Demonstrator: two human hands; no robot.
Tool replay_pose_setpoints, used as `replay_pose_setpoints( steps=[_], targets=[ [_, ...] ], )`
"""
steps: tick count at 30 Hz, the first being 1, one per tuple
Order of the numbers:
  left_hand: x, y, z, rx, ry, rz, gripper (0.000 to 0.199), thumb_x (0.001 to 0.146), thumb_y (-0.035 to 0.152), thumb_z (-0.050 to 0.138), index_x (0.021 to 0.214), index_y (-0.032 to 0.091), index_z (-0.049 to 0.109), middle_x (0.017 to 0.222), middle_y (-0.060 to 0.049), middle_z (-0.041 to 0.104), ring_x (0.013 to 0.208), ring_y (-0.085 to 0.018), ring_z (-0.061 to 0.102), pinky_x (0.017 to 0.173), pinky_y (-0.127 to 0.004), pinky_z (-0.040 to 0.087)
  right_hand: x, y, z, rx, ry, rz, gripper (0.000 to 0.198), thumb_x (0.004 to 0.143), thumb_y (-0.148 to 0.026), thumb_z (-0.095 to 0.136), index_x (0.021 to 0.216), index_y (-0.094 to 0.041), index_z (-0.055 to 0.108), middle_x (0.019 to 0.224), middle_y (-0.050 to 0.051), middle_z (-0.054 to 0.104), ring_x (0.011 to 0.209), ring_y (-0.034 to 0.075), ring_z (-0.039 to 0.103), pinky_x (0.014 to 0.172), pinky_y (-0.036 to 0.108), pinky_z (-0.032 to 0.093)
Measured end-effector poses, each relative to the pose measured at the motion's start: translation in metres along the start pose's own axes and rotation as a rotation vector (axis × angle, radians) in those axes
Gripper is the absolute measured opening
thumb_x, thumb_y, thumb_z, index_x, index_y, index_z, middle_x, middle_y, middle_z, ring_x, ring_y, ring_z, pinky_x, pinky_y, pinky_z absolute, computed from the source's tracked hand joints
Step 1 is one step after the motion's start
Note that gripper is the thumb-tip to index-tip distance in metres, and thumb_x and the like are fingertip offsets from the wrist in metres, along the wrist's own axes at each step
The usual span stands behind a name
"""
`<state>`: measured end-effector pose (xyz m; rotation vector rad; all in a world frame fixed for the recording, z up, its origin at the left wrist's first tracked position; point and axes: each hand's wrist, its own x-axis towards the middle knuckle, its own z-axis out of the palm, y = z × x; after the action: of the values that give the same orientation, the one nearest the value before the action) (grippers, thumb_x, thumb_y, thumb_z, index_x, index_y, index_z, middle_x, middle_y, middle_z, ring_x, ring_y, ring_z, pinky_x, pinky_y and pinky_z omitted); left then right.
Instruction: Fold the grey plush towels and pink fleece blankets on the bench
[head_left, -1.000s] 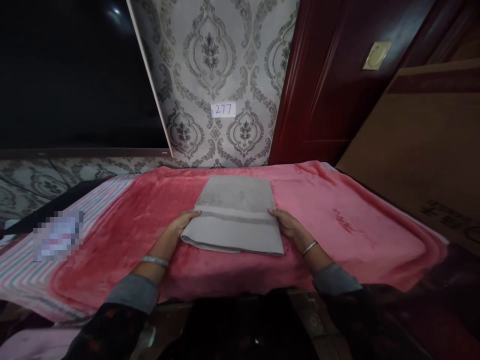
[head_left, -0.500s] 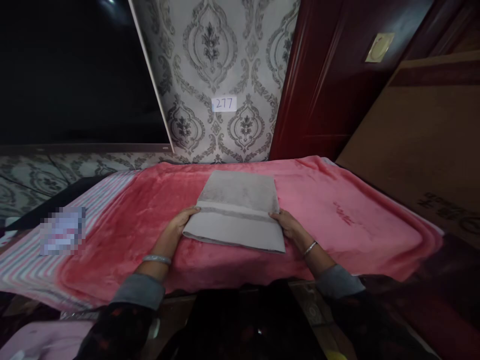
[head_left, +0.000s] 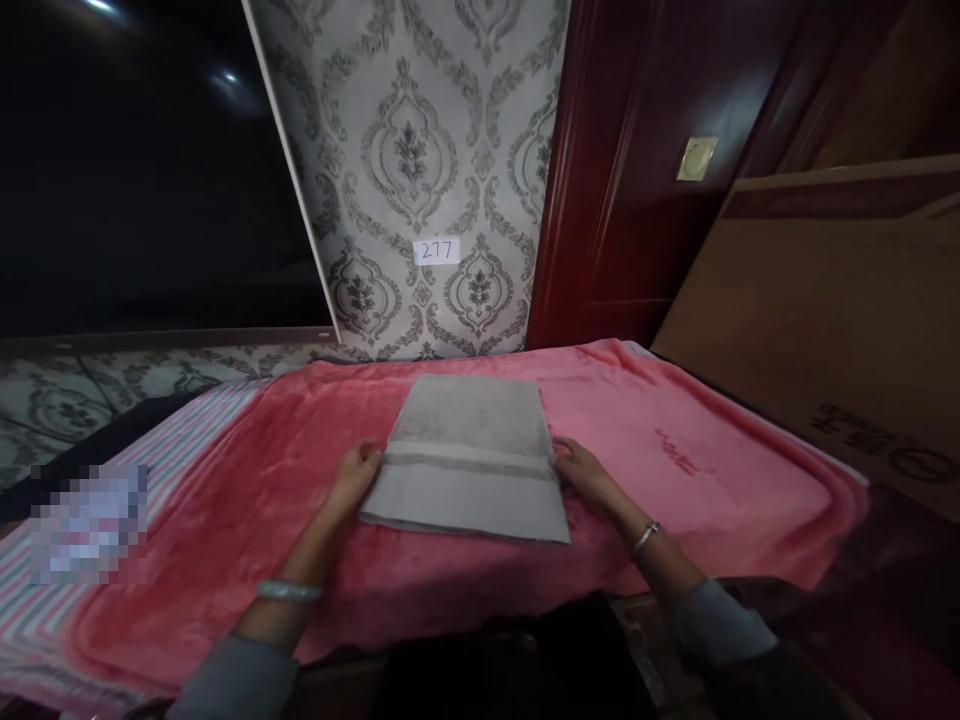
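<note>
A folded grey towel (head_left: 472, 420) lies flat on the pink blanket (head_left: 720, 500), with a smooth paler band and a darker stripe across its near half. Just off the towel's left edge is my left hand (head_left: 355, 475), its fingers loosely bent and holding nothing. Beside the right edge, my right hand (head_left: 583, 470) has its thumb and forefinger slightly apart, the fingertips very near the towel. Whether they touch it I cannot tell.
A blurred-out item (head_left: 90, 525) rests on the striped cloth (head_left: 30, 610) at the left. A large dark screen (head_left: 142, 180) stands behind it. At the right leans a big cardboard box (head_left: 817, 310). A paper marked 277 (head_left: 436, 251) is on the patterned wall.
Both hands have let go of the towel's side edges and moved slightly outward. The towel lies in about the same place on the blanket. The view has tilted up a little.
</note>
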<state>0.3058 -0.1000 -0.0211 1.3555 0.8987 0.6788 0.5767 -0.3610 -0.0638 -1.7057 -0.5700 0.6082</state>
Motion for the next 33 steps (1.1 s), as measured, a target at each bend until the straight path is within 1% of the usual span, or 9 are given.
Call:
replay_pose_setpoints(
  steps=[2, 4, 6, 10, 14, 19, 22, 26, 33],
  targets=[
    [-0.011, 0.004, 0.014, 0.148, 0.037, 0.201, 0.037, 0.073, 0.016, 0.07, 0.11, 0.02, 0.066, 0.116, -0.011, 0.072, 0.127, -0.03, 0.057, 0.098, -0.032, 0.049, 0.006, -0.009, -0.001, -0.311, 0.11, -0.19, 0.058, 0.076, -0.021, 0.063, 0.134, -0.018, 0.057, 0.103, 0.011, 0.073, 0.1, 0.027, 0.068, 0.092, 0.042, 0.053],
    [-0.027, 0.002, 0.036, 0.46, -0.015, 0.466, 0.046, 0.077, 0.023, 0.07, 0.122, 0.018, 0.065, 0.138, -0.016, 0.061, 0.14, -0.033, 0.045, 0.116, -0.041, 0.034, 0.012, -0.024, 0.011, -0.565, 0.089, -0.391, 0.059, 0.081, -0.024, 0.06, 0.14, -0.017, 0.054, 0.132, 0.016, 0.063, 0.126, 0.03, 0.056, 0.111, 0.045, 0.04],
    [-0.044, -0.006, 0.059, 0.804, -0.12, 0.642, 0.059, 0.082, 0.032, 0.065, 0.138, 0.014, 0.056, 0.151, -0.02, 0.048, 0.145, -0.036, 0.037, 0.121, -0.052, 0.022, 0.019, -0.042, 0.036, -0.708, -0.073, -0.527, 0.058, 0.089, -0.028, 0.052, 0.146, -0.016, 0.049, 0.149, 0.015, 0.05, 0.14, 0.028, 0.043, 0.12, 0.045, 0.029],
    [-0.066, -0.04, 0.086, 1.198, -0.137, 0.73, 0.067, 0.087, 0.042, 0.06, 0.149, 0.021, 0.046, 0.161, -0.019, 0.032, 0.149, -0.043, 0.023, 0.116, -0.068, 0.018, 0.036, -0.067, 0.09, -0.869, -0.353, -0.659, 0.059, 0.1, -0.038, 0.038, 0.156, -0.02, 0.036, 0.163, 0.007, 0.029, 0.151, 0.026, 0.024, 0.123, 0.048, 0.02],
    [-0.07, -0.07, 0.082, 1.325, -0.032, 0.881, 0.06, 0.09, 0.038, 0.056, 0.149, 0.034, 0.045, 0.161, -0.013, 0.034, 0.148, -0.044, 0.027, 0.113, -0.068, 0.021, 0.065, -0.064, 0.11, -0.921, -0.506, -0.695, 0.056, 0.101, -0.045, 0.039, 0.155, -0.029, 0.039, 0.163, 0.0, 0.027, 0.152, 0.03, 0.019, 0.124, 0.051, 0.011],
    [-0.069, -0.079, 0.075, 1.355, 0.039, 1.025, 0.068, 0.086, 0.033, 0.059, 0.152, 0.039, 0.039, 0.159, -0.011, 0.039, 0.145, -0.042, 0.032, 0.112, -0.065, 0.025, 0.114, -0.058, 0.102, -0.995, -0.448, -0.644, 0.056, 0.102, -0.048, 0.04, 0.156, -0.031, 0.035, 0.165, 0.001, 0.022, 0.153, 0.029, 0.016, 0.123, 0.054, 0.008],
    [-0.068, -0.08, 0.075, 1.371, 0.038, 1.02, 0.073, 0.084, 0.032, 0.062, 0.152, 0.04, 0.037, 0.161, -0.009, 0.037, 0.145, -0.042, 0.031, 0.112, -0.064, 0.024, 0.143, -0.06, 0.098, -1.037, -0.412, -0.602, 0.057, 0.103, -0.046, 0.037, 0.157, -0.028, 0.034, 0.165, 0.005, 0.022, 0.152, 0.032, 0.016, 0.121, 0.059, 0.011],
    [-0.068, -0.082, 0.074, 1.397, 0.019, 1.02, 0.076, 0.082, 0.036, 0.064, 0.153, 0.04, 0.036, 0.162, -0.008, 0.033, 0.145, -0.042, 0.03, 0.112, -0.063, 0.025, 0.172, -0.058, 0.097, -1.114, -0.335, -0.526, 0.058, 0.103, -0.048, 0.032, 0.158, -0.028, 0.031, 0.165, 0.006, 0.023, 0.151, 0.031, 0.02, 0.12, 0.055, 0.017],
    [-0.071, -0.084, 0.075, 1.345, 0.05, 1.012, 0.074, 0.082, 0.033, 0.063, 0.152, 0.037, 0.04, 0.163, -0.007, 0.033, 0.147, -0.042, 0.028, 0.113, -0.063, 0.025, 0.187, -0.056, 0.095, -1.14, -0.272, -0.454, 0.059, 0.104, -0.045, 0.027, 0.159, -0.025, 0.028, 0.165, 0.01, 0.024, 0.151, 0.029, 0.022, 0.119, 0.054, 0.021]
  ],
)
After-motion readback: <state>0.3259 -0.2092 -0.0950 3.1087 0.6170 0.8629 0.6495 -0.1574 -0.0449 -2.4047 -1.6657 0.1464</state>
